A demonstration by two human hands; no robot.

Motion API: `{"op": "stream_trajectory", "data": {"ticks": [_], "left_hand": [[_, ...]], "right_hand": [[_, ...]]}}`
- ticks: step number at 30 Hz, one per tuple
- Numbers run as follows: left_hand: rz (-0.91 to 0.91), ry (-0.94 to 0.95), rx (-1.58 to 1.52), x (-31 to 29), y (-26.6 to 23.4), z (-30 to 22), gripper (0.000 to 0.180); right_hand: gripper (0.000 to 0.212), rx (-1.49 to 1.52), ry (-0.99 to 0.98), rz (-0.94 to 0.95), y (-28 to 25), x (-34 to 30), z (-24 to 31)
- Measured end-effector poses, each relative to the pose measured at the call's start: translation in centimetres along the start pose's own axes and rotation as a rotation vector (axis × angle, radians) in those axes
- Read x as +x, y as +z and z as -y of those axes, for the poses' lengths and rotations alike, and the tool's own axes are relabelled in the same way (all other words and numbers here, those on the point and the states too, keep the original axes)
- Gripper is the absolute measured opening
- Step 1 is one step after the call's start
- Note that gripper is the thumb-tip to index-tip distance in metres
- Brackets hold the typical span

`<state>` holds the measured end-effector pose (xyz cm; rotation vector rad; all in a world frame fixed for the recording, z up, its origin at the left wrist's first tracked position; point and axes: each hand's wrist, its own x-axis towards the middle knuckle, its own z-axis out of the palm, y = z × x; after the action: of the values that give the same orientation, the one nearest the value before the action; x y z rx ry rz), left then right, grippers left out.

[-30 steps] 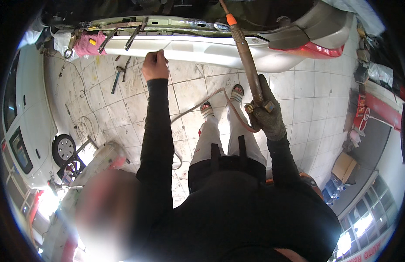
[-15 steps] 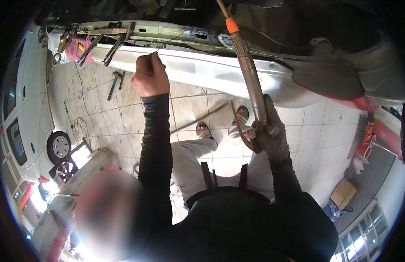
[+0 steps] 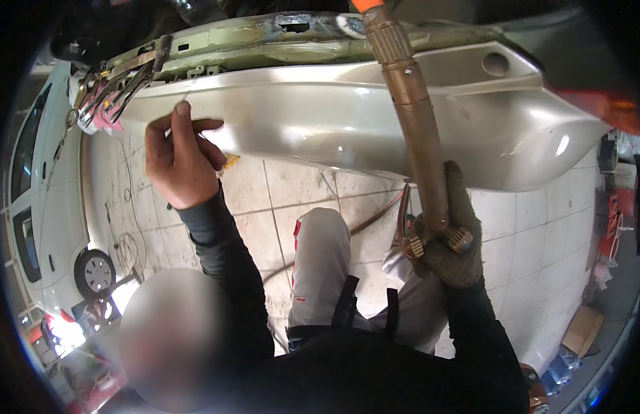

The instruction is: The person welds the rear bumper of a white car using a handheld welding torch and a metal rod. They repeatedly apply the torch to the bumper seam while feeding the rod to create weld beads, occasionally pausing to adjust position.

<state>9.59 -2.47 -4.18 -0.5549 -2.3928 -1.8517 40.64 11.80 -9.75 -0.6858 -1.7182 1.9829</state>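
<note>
My gloved right hand (image 3: 461, 245) is wrapped round the lower end of a brass-coloured gas torch (image 3: 418, 127), beside its two valve knobs. The torch points up and away over a silver car body panel (image 3: 299, 121); its tip is out of view. To the left, my bare left hand (image 3: 178, 159) is in front of the panel, thumb raised and fingers bent. A thin wire rod (image 3: 189, 91) shows faintly at the thumb tip, and how it sits in the fingers is hard to see. Behind the panel runs a greenish metal sill (image 3: 251, 52).
Locking clamps (image 3: 130, 90) and a pink cloth (image 3: 102, 110) are at the panel's left end. A hose (image 3: 379, 215) crosses the tiled floor (image 3: 534, 228). A white car (image 3: 40, 179) stands at the left, a cardboard box (image 3: 582, 331) lower right.
The view has come closer to the panel, which appears larger. My left hand has shifted left and its fingers have spread somewhat. The wire shows less. My right hand still grips the torch.
</note>
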Motion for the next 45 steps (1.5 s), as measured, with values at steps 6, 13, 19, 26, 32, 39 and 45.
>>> {"op": "stream_trajectory", "data": {"ticks": [6,13,19,26,32,39,45], "left_hand": [[0.039,0.043,-0.320,-2.6,0.8,3.1,0.023],[-0.193,0.468,0.026,1.6,1.4,3.0,0.015],[-0.101,0.447,0.235,-0.1,-0.7,4.6,0.013],[-0.064,0.465,0.153,0.0,-0.6,6.9,0.025],[0.349,0.108,-0.450,-1.6,-0.7,4.6,0.033],[0.266,0.025,-0.346,-3.0,0.6,5.1,0.029],[0.254,0.146,-0.474,-2.9,1.1,6.1,0.027]], "right_hand": [[0.107,0.019,0.077,-0.095,0.0,-1.9,-2.5],[0.093,0.010,0.052,-0.222,1.2,-4.1,-3.4],[0.094,0.123,-0.048,-0.174,3.6,-3.7,-1.5],[0.091,0.142,-0.090,-0.108,4.3,-4.3,-1.6],[0.088,-0.030,-0.061,-0.223,4.6,-4.6,-2.5],[0.086,-0.025,-0.010,-0.163,3.6,-5.8,-3.0],[0.085,0.073,-0.021,-0.107,3.1,-5.5,-3.3]]}}
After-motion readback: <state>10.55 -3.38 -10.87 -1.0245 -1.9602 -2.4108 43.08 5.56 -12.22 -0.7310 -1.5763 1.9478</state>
